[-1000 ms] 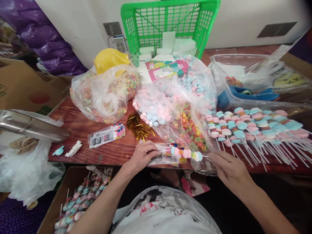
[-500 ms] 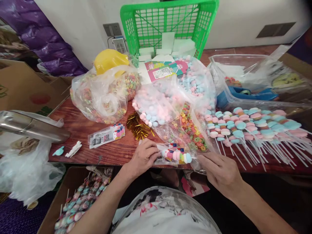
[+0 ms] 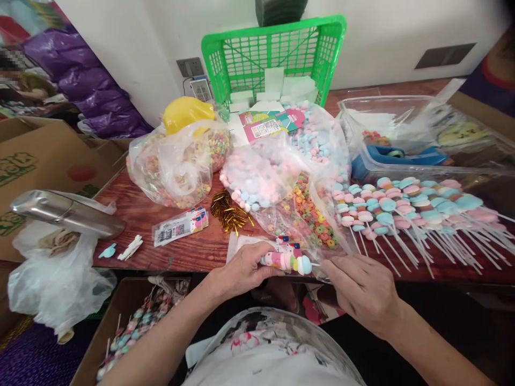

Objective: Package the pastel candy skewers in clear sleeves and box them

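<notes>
A marshmallow skewer [image 3: 289,262] in pink, white, yellow and blue lies sideways at the table's front edge. My left hand [image 3: 249,262] is closed around its left end, where a printed clear bag covers part of the candy. In my right hand [image 3: 362,281] the white stick is pinched just right of the blue marshmallow. Behind the skewer, more printed bags [image 3: 288,244] lie on the table, partly hidden. Gold twist ties [image 3: 229,212] are heaped beyond my left hand. An open bag of ring candies [image 3: 314,212] rests right behind the skewer.
Finished-looking marshmallow skewers [image 3: 402,206] are piled on the right. A tape dispenser [image 3: 402,155] stands behind them. Bags of marshmallows [image 3: 257,179] and ring candies [image 3: 173,171] fill the middle, before a green basket [image 3: 273,48]. A steel flask [image 3: 68,214] and a box of wrapped skewers [image 3: 92,343] are at left.
My left hand has moved right along the skewer and now wraps its left end and bag. My right hand still pinches the stick. The camera view has shifted slightly.
</notes>
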Demonstrator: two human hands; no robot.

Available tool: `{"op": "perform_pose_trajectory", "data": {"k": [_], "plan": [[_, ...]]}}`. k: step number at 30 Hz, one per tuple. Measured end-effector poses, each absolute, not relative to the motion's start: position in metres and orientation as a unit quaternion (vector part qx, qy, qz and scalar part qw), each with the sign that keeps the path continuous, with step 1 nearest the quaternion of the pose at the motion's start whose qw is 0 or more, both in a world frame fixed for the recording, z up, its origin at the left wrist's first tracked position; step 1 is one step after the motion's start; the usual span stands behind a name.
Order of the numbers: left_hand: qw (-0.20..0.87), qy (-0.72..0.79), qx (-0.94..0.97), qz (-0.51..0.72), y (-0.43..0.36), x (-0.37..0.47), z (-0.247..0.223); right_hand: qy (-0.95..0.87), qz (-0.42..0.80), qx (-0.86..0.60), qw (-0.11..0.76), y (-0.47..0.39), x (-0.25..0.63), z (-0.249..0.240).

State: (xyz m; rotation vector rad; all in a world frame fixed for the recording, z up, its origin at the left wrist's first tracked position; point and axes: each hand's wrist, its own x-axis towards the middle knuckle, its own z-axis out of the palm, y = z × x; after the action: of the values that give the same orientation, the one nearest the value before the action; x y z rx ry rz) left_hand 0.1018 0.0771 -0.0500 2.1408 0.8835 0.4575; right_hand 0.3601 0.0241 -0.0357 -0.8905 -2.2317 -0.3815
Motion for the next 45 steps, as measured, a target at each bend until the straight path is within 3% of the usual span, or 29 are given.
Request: {"op": "perform_pose_trajectory", "data": {"k": [9,22,26,35,39,43,45], "plan": [[0.364,0.356,0.855,0.094,0.065,0.106,-0.050,-0.896,-0.167,-0.333,0.241,0.033,0.371,-0.022],[0.446,0.343,0.823,0.081,0.060,0.130,-0.044,-0.940,-0.077,-0.320,0.094,0.021,0.337,-0.024],[0.427,0.385,0.813,0.089,0.060,0.130,-0.049,-0.930,-0.041,-0.358,0.069,0.023,0.317,-0.035],[0.387,0.404,0.827,0.063,0.059,0.109,-0.046,-0.899,0.123,-0.389,0.157,0.029,0.329,-0.030],[0.424,0.378,0.817,0.099,0.054,0.117,-0.043,-0.878,0.148,-0.369,0.266,0.031,0.336,-0.028],[0.515,0.309,0.789,0.128,0.047,0.131,-0.042,-0.881,0.092,-0.357,0.295,0.025,0.321,-0.038],[0.567,0.295,0.753,0.156,0.044,0.134,-0.043,-0.872,0.129,-0.350,0.316,0.025,0.316,-0.040]]}}
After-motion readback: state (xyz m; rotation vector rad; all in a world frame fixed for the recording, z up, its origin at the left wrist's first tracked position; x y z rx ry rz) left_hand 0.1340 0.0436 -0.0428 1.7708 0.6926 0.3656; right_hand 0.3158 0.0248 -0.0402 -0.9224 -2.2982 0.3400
